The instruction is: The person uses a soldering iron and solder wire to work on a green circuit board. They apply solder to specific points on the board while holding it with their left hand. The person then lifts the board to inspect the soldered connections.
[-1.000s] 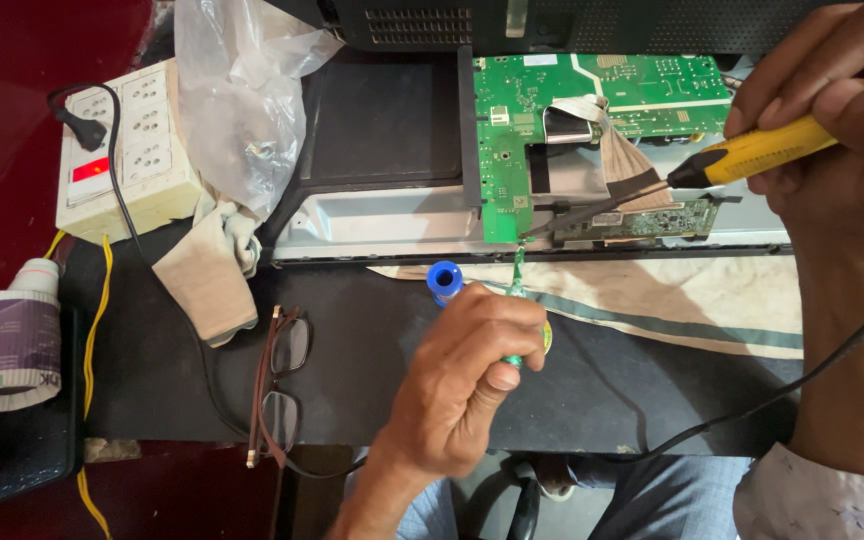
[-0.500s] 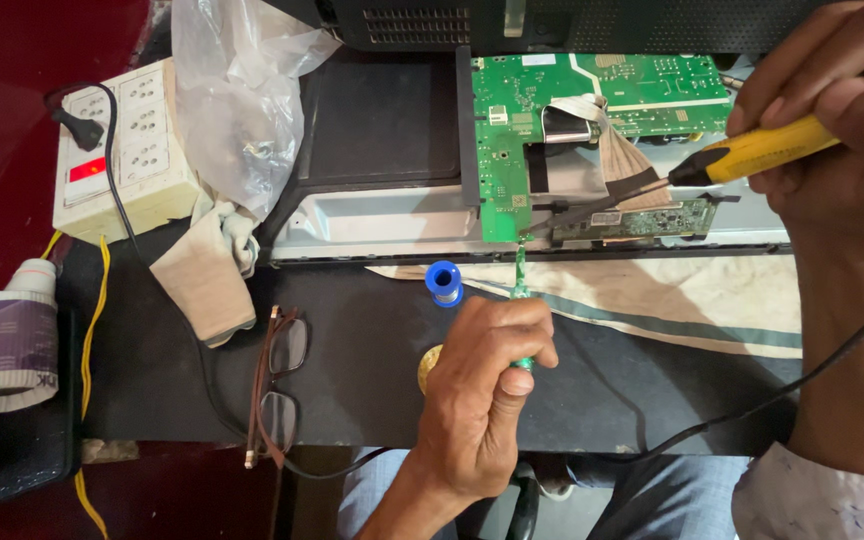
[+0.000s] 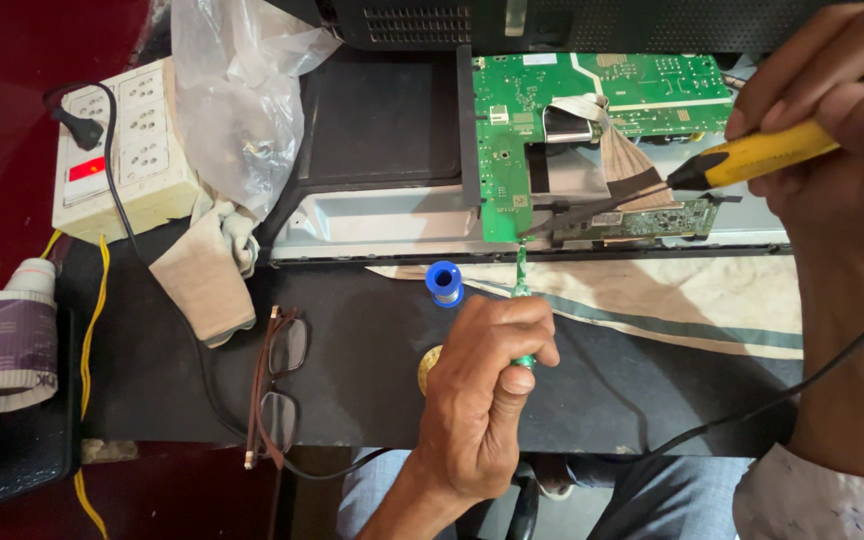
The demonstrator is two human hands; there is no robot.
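Note:
My left hand grips a green-handled tool whose tip points up at the lower edge of the green circuit board. My right hand holds a yellow-handled soldering iron; its dark tip reaches left toward the narrow strip board below a flat ribbon cable. A small blue solder spool stands just left of the green tool. A round brass-coloured tin peeks out beside my left hand.
A white power strip with a black plug sits far left, a crumpled plastic bag beside it. Folded glasses, a cloth, a wrapped bottle and a black cord lie on the dark mat.
My left hand has shifted slightly to the right and turned, uncovering the brass-coloured tin. The right hand and soldering iron have stayed in place.

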